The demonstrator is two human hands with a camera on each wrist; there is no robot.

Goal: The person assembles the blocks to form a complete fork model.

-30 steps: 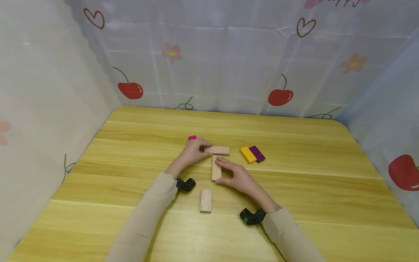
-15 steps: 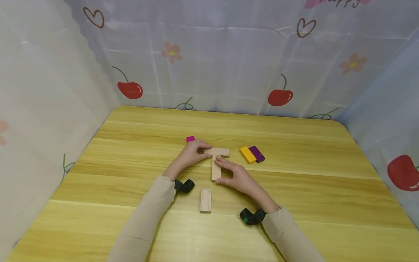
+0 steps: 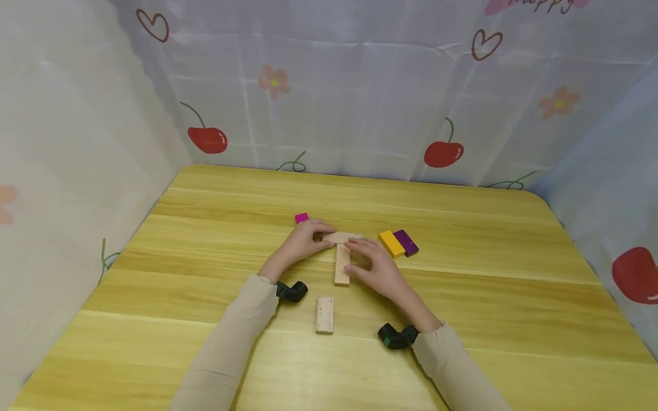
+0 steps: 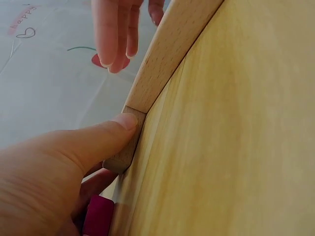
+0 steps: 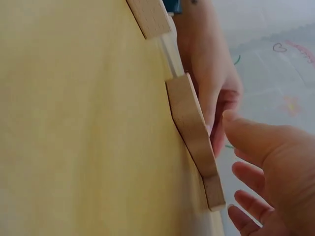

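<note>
My left hand [image 3: 303,240] pinches the crosswise block [image 3: 339,237]; my right hand [image 3: 381,269], fingers wide, hangs beside the abutting lengthwise block [image 3: 341,269], partly masking both. Around: yellow block [image 3: 392,244], purple block [image 3: 406,242], part-hidden magenta block [image 3: 301,217], nearer plain block [image 3: 324,315].

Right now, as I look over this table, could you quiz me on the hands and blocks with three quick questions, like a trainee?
1. Multiple choice: which letter do the far plain block and the middle plain block form together? A) O B) T C) S
2. Fill in: beside the orange block lies a ____ block.
3. True or false: the left hand grips the orange block.

Key:
1. B
2. Purple; the purple block
3. False; it pinches the far plain block.
</note>
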